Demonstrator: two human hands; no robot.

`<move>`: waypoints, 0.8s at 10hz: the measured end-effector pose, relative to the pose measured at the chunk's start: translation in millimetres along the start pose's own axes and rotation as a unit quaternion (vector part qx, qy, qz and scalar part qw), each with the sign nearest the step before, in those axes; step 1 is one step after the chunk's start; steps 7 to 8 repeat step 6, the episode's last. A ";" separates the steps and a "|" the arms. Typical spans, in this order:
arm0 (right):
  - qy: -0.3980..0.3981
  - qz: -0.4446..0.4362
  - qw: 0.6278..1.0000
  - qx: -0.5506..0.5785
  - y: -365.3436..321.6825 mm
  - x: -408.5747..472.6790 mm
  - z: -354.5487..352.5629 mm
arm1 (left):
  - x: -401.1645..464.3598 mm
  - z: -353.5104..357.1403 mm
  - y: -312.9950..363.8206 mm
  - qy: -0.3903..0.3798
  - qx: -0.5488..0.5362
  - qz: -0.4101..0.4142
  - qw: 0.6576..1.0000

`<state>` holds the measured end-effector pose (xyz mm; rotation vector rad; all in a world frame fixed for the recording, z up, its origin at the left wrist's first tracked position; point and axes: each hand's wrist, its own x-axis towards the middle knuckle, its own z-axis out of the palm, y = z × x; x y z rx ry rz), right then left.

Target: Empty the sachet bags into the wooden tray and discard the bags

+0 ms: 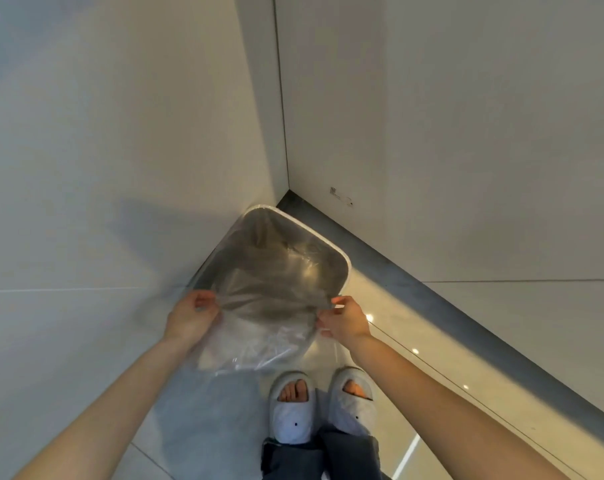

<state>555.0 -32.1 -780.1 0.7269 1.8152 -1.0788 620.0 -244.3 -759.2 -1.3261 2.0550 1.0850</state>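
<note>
Sachet bags themselves can't really be picked out, and the wooden tray isn't in view either. What's seen is a clear plastic bag (255,341), crinkly and see-through, held over the near edge of a bin (342,261) with a pale rim that's tucked into the corner where two white walls (120,133) meet. Whether that plastic is a sachet bag or the bin's own liner can't be told; it's blurred and it runs up along the bin's left side.

The left hand (193,317) is curled onto the plastic's left edge, with the fingers pinched on the film. The right hand (345,318) is clamped on the right edge the same way, thumb and fingertips closed on it. Both bare forearms are stretched out from the near side of the view.

Inside the bin, only a dark, shiny lining can be made out.

Down near the bottom, two pale slippers (293,410) with open toes are planted on the glossy floor (432,375), just near of the bin, with dark trouser hems below them. A small mark is seen low on the right wall, too tiny to be read. No brand or lettering is readable anywhere.
</note>
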 end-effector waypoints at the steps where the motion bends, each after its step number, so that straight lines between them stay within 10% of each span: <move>1: -0.018 0.006 1.000 -0.019 -2.1 8.7 0.3 | 7.2 7.4 5.8 -0.024 0.039 0.013 0.999; 8: -0.051 -0.128 0.947 -0.290 -23.8 -64.9 -17.9 | -49.1 -10.7 55.5 -0.099 0.199 0.149 0.964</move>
